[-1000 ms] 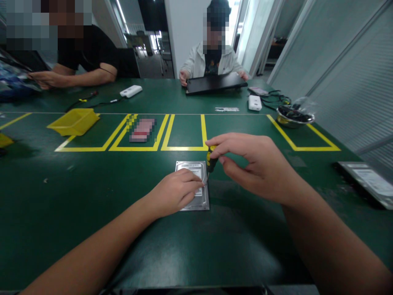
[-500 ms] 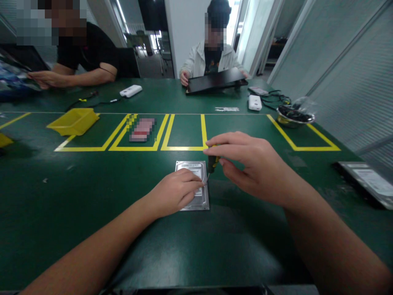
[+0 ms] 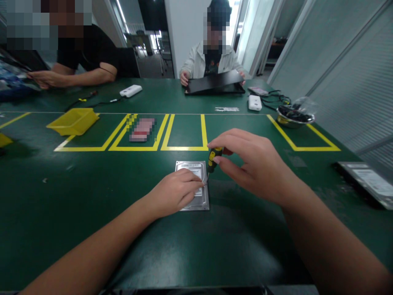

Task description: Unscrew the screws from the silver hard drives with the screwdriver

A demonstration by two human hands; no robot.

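A silver hard drive (image 3: 201, 201) with a white label lies flat on the green table. My left hand (image 3: 176, 192) rests across it, closed, with its fingertips pressed at the drive's right edge beside the screwdriver tip. Black and yellow is the screwdriver (image 3: 211, 157), upright and slightly tilted, its thin shaft meeting that edge. My right hand (image 3: 251, 164) grips its handle between thumb and fingers from the right. Whether a screw sits under the tip is hidden by my left fingers.
Yellow tape marks boxes on the table. A yellow bin (image 3: 73, 122) stands at left, near a blurred pinkish object (image 3: 143, 130). At right are a bowl of dark parts (image 3: 295, 116) and another hard drive (image 3: 368, 180). Across the table, one person handles a black panel (image 3: 215, 83); another sits left.
My right fingers have shifted round the screwdriver handle, and its yellow part now shows more. My left hand and the hard drive stay put. The person opposite has tilted the black panel.
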